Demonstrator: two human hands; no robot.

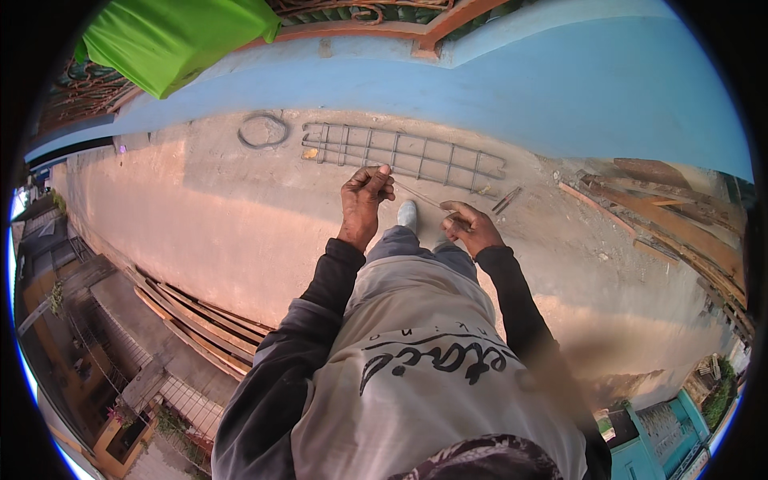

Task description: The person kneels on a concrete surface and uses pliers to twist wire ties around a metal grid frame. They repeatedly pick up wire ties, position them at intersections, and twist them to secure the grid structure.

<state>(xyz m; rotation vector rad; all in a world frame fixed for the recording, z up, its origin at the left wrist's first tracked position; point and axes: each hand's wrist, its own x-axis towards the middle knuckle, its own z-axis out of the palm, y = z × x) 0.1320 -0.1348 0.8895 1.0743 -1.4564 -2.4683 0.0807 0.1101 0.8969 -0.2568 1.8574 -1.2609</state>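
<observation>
A thin piece of wire [419, 194] stretches between my two hands at waist height. My left hand [368, 202] pinches one end of it between thumb and forefinger. Around the other end the fingers of my right hand [472, 227] are curled; that end is partly hidden by them. Beyond my hands, a steel rebar cage [394, 152] of long bars with cross ties lies on the ground. A dark hand tool with two handles, seemingly pincers [507, 200], rests by the cage's right end. To its left lies a coil of wire [262, 130].
A blue wall [512, 92] runs along the far side, with green cloth [172, 40] hanging at the upper left. Wooden boards [672, 220] are piled at the right. Long planks [200, 324] lie behind at the left. My shoe [407, 214] stands near the cage.
</observation>
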